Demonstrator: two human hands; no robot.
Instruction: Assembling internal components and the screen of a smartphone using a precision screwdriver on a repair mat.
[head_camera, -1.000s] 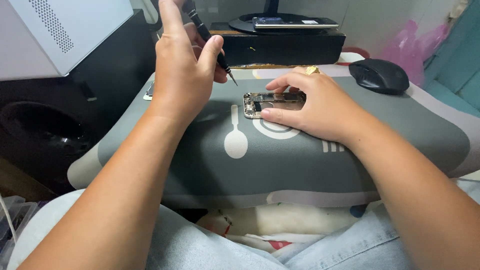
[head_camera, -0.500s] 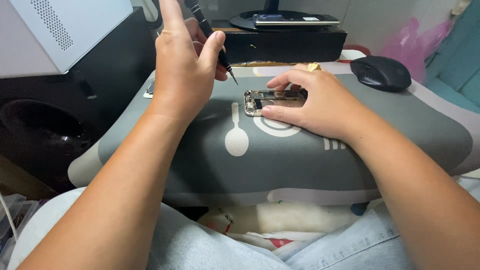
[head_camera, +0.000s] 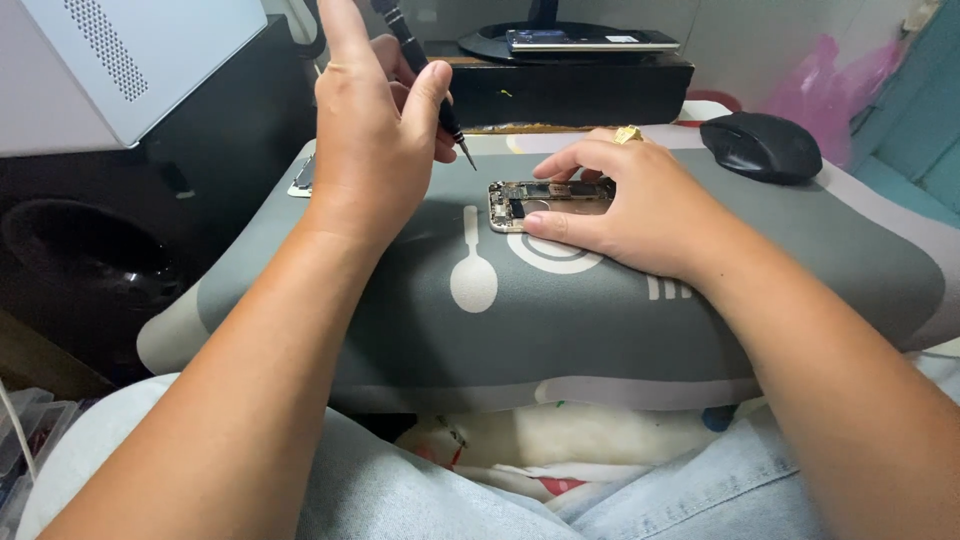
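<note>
Left hand: Your left hand (head_camera: 375, 130) is up in the air over the back left part of the grey mat (head_camera: 600, 330). The thumb and fingers are closed around a thin black screwdriver with a small metal tip (head_camera: 425, 70). One finger sticks straight up.

Screwdriver: It leans, with the tip pointing down and to the right. The tip is near the top left corner of the phone, but it does not touch it.

Right hand: Your right hand (head_camera: 630, 205) lies flat on the opened phone with its insides showing (head_camera: 525, 203). The fingers are spread a little and press down on it, the thumb along its near edge. They hold nothing else. A gold ring (head_camera: 628, 134) sits on one finger.

Phone: It lies near the middle of the mat, a bit toward the back edge, just above the white spoon picture (head_camera: 473, 275).

What changed: Almost nothing. Compared with a moment ago, the tip is still just off the phone and your right hand stays in the same spot.

What that means: You look like you are aiming, not turning a screw yet.

Around you: A black computer mouse (head_camera: 760, 145) sits by the back right corner of the mat. A small flat part (head_camera: 303, 178) lies at the back left edge.
</note>
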